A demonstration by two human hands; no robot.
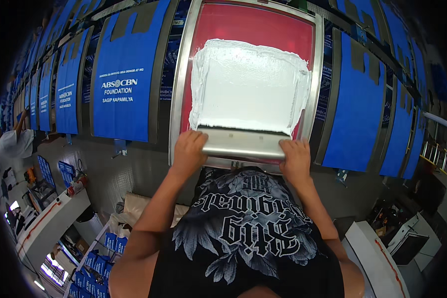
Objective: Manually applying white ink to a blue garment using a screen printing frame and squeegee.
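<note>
A metal-framed printing screen point(180, 99) with red mesh lies in front of me. White ink point(251, 87) covers much of the mesh in a thick rectangle, with ridged edges. Along the near side of the ink rests a wide metal squeegee point(243, 144). My left hand point(190, 151) is closed round its left end, my right hand point(296, 158) round its right end. The squeegee's blade is mostly hidden; a dark strip shows where it meets the ink.
Blue bag panels lie on boards to both sides: a printed one point(124, 74) at left, a plain one point(355, 104) at right. More panels continue outward. Folded blue printed pieces point(92, 268) sit lower left. A person in white point(16, 144) stands far left.
</note>
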